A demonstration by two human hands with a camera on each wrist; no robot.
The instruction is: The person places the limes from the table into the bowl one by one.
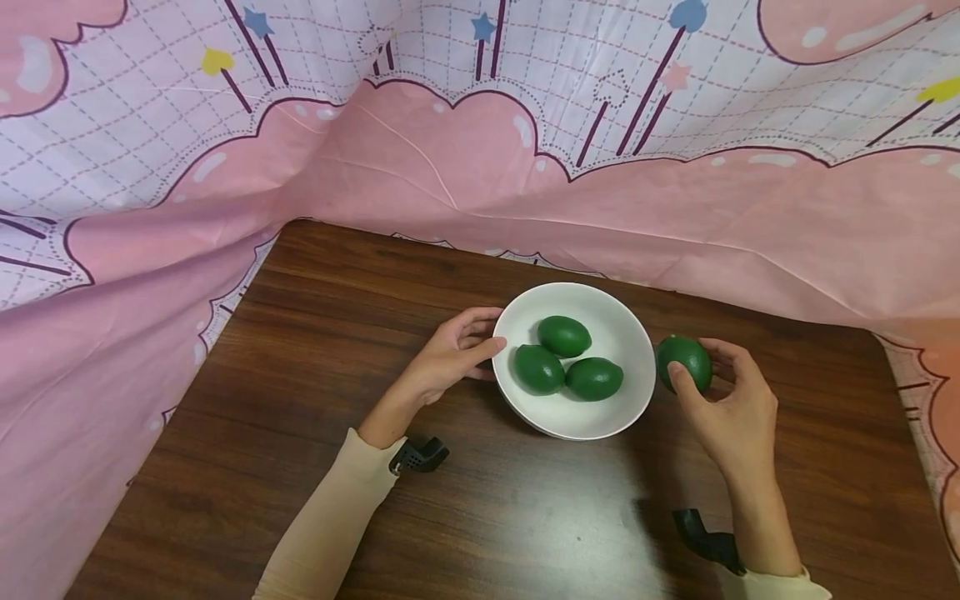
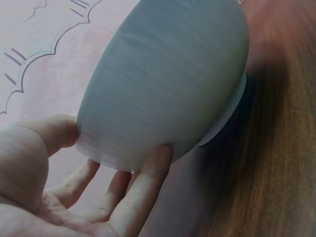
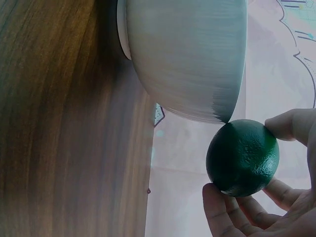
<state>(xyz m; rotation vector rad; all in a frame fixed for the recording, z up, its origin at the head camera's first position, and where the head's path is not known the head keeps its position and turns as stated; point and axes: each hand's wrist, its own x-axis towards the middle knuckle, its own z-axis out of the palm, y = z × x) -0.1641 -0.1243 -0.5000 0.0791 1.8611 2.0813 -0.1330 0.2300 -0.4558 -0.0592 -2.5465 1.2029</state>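
A white bowl (image 1: 573, 421) stands on the table with three green limes (image 1: 594, 379) lying in it. My left hand (image 1: 453, 354) holds the bowl's left side, its thumb at the rim and fingers against the outer wall; the left wrist view shows this hand (image 2: 94, 192) below the bowl wall (image 2: 168, 79). To the right of the bowl, my right hand (image 1: 738, 400) grips another green lime (image 1: 686, 362) between thumb and fingers. In the right wrist view that lime (image 3: 243, 158) appears right at the bowl's rim; whether they touch I cannot tell.
The dark wooden table (image 1: 300, 350) has its far edge just behind the bowl. A pink and white patterned cloth (image 1: 420, 158) hangs behind the table and along its sides. Black devices (image 1: 422, 455) are strapped to both wrists.
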